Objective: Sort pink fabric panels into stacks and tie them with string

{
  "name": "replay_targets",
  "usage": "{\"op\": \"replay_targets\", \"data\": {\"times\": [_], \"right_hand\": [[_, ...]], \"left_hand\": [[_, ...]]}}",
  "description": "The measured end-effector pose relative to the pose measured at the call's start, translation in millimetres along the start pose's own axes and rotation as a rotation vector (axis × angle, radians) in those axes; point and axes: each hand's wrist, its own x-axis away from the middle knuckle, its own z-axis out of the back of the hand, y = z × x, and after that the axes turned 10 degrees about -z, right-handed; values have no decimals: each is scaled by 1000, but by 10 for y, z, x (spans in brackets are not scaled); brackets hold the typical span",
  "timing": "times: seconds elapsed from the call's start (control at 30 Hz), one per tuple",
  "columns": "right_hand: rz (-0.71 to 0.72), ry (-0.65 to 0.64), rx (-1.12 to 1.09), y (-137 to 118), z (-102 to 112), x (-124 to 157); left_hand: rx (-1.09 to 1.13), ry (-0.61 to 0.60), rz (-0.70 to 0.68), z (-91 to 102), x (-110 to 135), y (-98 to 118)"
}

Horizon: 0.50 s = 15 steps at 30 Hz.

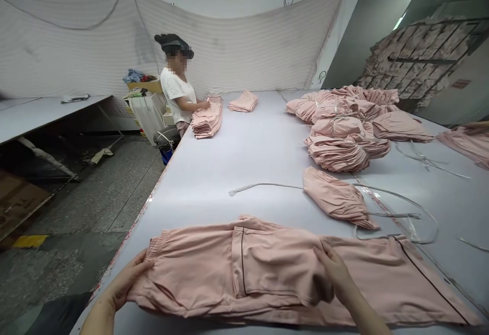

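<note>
Pink trousers (198,266) held, cloth (133,75) topping box (142,86)

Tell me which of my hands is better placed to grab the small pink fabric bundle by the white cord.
Likely your right hand: it's closer to the pink fabric bundle, though it pinches the folded pink garment; your left hand is farther left.

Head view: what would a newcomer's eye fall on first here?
Likely the pale pink cloth garment with dark piping, spanning the whitish table's near side, held by the left hand at its gathered end and the right hand near mid-length. Next, the string-tied heap of pink cloth, farther back, right. Then the person in a white T-shirt, back left, at a pink cloth stack.
</note>
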Motion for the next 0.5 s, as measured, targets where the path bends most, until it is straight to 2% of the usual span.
{"op": "replay_targets", "data": {"times": [0.13, 0.2, 0.27, 0.4, 0.5], "right_hand": [[36, -100, -59, -524, 31, 180], [43, -111, -21, -628, 69, 227], [-10, -105, 20, -576, 101, 217], [-108, -69, 95, -216, 124, 120], [-116, -49, 75, -98, 126, 121]], "left_hand": [[1, 28, 10, 72, 0, 122], [-8, 46, 4, 125, -43, 103], [-30, 50, 20, 169, -96, 37], [-72, 28, 70, 191, -133, -92], [-40, 58, 31, 177, -90, -60]]}}
